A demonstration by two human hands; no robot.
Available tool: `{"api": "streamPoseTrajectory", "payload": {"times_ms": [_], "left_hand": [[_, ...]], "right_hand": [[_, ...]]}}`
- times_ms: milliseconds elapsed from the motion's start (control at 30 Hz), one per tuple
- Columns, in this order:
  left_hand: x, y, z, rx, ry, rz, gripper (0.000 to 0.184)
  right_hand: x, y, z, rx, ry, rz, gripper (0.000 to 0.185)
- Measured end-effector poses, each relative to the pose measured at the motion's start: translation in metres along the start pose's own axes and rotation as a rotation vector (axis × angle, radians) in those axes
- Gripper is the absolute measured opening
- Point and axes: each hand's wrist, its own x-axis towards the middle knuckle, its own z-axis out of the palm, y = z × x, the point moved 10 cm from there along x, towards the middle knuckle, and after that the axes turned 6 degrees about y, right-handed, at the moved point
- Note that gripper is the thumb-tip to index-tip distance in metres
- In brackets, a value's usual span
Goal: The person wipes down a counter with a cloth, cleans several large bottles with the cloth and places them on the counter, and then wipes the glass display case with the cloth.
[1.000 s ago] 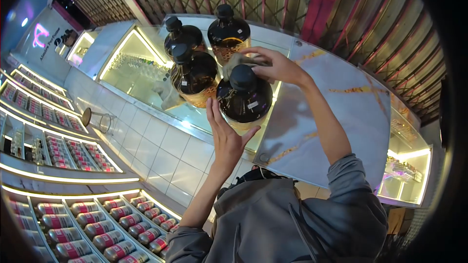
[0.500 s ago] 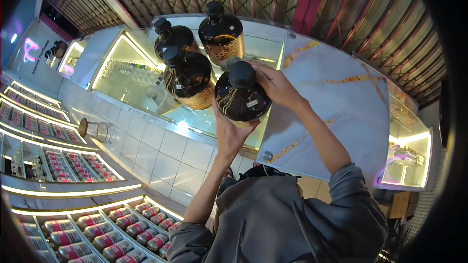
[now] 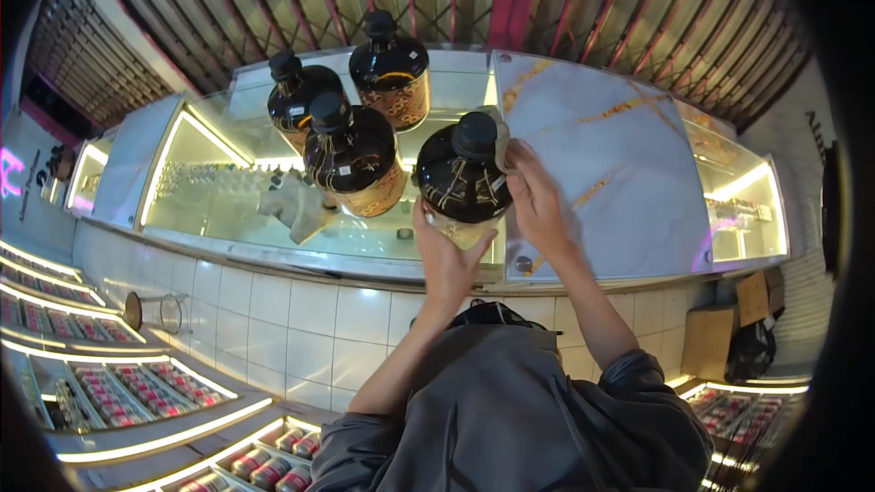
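Glossy black, round-shouldered bottle [image 3: 456, 184] sits at the glass-topped counter [image 3: 219, 191], left hand [image 3: 447, 264] clasping its lower side, right hand [image 3: 540, 210] pinching a grey cloth [image 3: 502, 141] beside its cap [image 3: 475, 135], apparently wiping, which calls for steady support.

Dark grey hooded top [image 3: 497, 410], pushed-up sleeves [image 3: 638, 378], hanging drawstrings [image 3: 567, 419]

4 lg dk btls [image 3: 360, 164], 4 blk caps [image 3: 330, 113], 2 hands [image 3: 448, 260], 1 held cloth [image 3: 502, 141]; shelf btls [image 3: 270, 472]: many.
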Motion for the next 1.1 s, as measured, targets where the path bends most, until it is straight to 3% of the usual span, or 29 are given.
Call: {"api": "streamPoseTrajectory", "payload": {"times_ms": [67,233,433,567,767,933,1100], "left_hand": [[0.004,-0.01,-0.008,0.012,-0.139,0.026,0.122],[0.032,-0.028,0.004,-0.172,-0.378,0.131,0.124],[0.024,-0.029,0.014,-0.365,-0.4,-0.021,0.124],[0.004,-0.022,0.003,-0.207,-0.153,0.041,0.126],[-0.015,-0.007,0.008,-0.187,0.165,-0.054,0.125],[-0.008,-0.023,-0.011,-0.097,0.038,-0.021,0.128],[0.02,-0.042,-0.013,-0.025,-0.257,0.176,0.14]], "right_hand": [[0.003,0.011,-0.001,0.136,-0.025,0.124,0.031],[0.009,0.01,-0.005,0.178,-0.108,0.203,0.031],[-0.008,0.0,0.003,0.026,-0.047,0.094,0.032],[-0.022,-0.018,0.004,-0.181,0.077,0.072,0.033],[-0.041,-0.057,0.013,-0.385,0.005,-0.067,0.035],[-0.035,-0.037,0.006,-0.181,0.027,0.04,0.038],[-0.024,-0.013,-0.009,-0.003,0.029,0.103,0.043]]}}
